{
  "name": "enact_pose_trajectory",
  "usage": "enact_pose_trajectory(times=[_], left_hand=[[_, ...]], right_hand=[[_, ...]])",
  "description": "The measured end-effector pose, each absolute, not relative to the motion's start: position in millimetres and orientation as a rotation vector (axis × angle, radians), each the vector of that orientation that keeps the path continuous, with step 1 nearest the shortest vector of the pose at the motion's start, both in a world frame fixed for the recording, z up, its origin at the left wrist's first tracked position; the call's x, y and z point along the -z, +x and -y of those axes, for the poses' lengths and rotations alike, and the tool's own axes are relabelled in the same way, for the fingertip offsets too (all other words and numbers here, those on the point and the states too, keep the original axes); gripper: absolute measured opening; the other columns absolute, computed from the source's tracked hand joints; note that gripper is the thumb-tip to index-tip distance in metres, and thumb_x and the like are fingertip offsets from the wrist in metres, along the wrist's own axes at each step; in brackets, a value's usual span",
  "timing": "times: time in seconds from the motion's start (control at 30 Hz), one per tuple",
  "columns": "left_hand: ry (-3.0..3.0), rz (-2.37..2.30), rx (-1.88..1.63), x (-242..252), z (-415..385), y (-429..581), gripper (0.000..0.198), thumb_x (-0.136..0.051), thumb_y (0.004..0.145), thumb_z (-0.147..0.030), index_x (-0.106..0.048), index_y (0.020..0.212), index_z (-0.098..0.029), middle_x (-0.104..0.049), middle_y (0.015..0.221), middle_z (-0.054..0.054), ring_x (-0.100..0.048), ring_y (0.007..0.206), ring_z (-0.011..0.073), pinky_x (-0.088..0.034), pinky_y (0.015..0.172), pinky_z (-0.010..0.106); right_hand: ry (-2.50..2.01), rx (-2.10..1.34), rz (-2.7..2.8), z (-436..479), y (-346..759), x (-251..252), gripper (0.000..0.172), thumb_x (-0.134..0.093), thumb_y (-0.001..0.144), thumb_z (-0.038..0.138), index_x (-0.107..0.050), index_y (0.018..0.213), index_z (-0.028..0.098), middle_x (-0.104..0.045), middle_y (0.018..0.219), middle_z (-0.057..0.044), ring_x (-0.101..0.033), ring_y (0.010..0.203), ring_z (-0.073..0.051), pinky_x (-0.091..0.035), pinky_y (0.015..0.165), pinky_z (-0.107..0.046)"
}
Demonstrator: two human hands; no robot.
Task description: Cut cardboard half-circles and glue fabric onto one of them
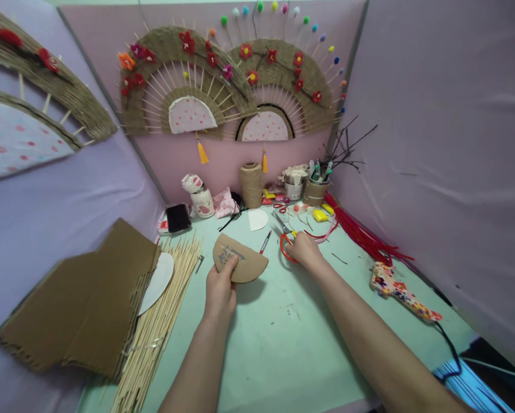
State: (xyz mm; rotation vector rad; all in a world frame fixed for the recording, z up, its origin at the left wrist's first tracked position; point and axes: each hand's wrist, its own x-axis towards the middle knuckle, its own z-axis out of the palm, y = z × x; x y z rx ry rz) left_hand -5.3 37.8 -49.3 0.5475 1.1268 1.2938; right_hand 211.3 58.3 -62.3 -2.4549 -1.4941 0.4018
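My left hand (221,287) grips a half-round piece of brown cardboard (251,267) above the table, thumb on top over some dark marker writing. To its right, my right hand (305,251) is closed on the handle of a pair of scissors (287,248) with orange and yellow grips. The scissors' metal blades point away from me, toward the back of the table. Between the cardboard and the scissors lies a pen (265,242). Behind them is a white half-round paper piece (258,219).
Left lie a large cardboard sheet (98,292) and a bundle of thin sticks (154,338). A twine spool (251,186), a white bottle (201,201) and a pen pot (315,191) stand behind. Right are red strips (361,235) and a flowered glue gun (404,291) with a cord. Decorated fans (188,46) hang above.
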Motion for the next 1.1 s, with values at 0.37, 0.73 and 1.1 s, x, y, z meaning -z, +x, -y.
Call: enact_pose_trajectory(times=[0.37,0.73,1.1], left_hand=[[0.576,-1.131,-1.187,54,-33,1,0.028,-0.075,0.07,-0.018,-0.066,0.097,-0.012,-0.073,0.094,0.013,-0.069,0.073,0.0175,-0.054,0.059,0.025],[0.766,-1.105,-0.986,52,-25,4,0.03,-0.079,0.062,-0.021,-0.069,0.089,-0.012,-0.074,0.09,0.012,-0.068,0.075,0.0197,-0.053,0.064,0.027],[1.147,-1.027,-0.866,53,-21,2,0.035,-0.077,0.061,-0.024,-0.069,0.093,-0.014,-0.073,0.09,0.009,-0.065,0.074,0.0193,-0.048,0.063,0.026]], right_hand=[[-2.445,-0.306,1.425,-125,219,74,0.033,-0.058,0.091,0.033,-0.057,0.119,0.015,-0.059,0.121,-0.01,-0.061,0.102,-0.021,-0.052,0.085,-0.041],[-1.992,-0.382,1.454,-98,198,52,0.043,-0.055,0.087,0.025,-0.053,0.125,0.006,-0.051,0.13,-0.023,-0.045,0.124,-0.032,-0.035,0.102,-0.044],[-1.269,-1.094,1.24,-28,186,58,0.044,-0.059,0.075,0.057,-0.065,0.096,0.019,-0.07,0.093,-0.006,-0.064,0.081,-0.018,-0.051,0.073,-0.032]])
